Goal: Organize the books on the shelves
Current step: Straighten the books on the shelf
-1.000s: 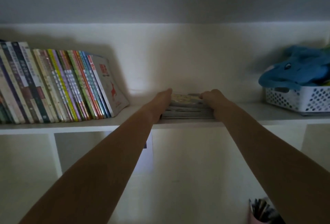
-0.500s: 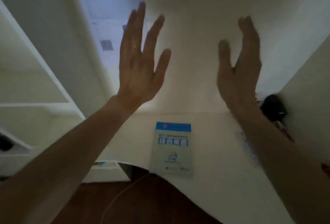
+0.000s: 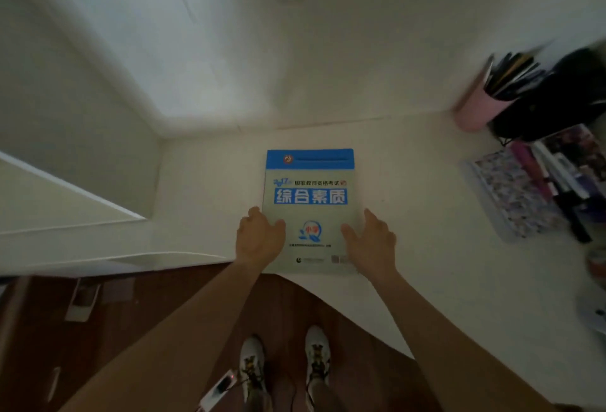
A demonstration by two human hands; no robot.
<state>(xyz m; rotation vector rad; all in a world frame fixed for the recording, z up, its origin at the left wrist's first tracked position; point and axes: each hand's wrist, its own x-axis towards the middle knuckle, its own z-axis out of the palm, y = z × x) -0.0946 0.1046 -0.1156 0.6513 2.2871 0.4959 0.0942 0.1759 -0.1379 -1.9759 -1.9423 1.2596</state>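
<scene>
A blue-and-white book (image 3: pixel 310 208) lies flat, cover up, on the white desk (image 3: pixel 426 247), its near edge just at the desk's curved front edge, and both hands are on its lower corners. The left hand (image 3: pixel 259 239) sits at the book's left edge with the thumb lying over the cover and the fingers bent down along the side; the right hand (image 3: pixel 372 242) mirrors it at the right edge, thumb on the cover and fingers spread beside it. Whether either grip is already clamped on the book or only resting against it cannot be told, since the fingertips at the edges are hidden behind the hands. The two-sided hold looks chosen for a wide, thin paperback that would sag or slide if taken by one corner, and the book's place at the desk front lets fingers slip under its edge. To the right of the grip, well apart, a patterned book (image 3: pixel 511 195) and some dark items lie on the desk, and beyond them stand a pink pen cup (image 3: pixel 475 109) and a black object, blurred. Below the grip, dark wooden floor and two white shoes (image 3: pixel 285 369) show. The likely step is lifting this book toward the shelves, which are not in view.
</scene>
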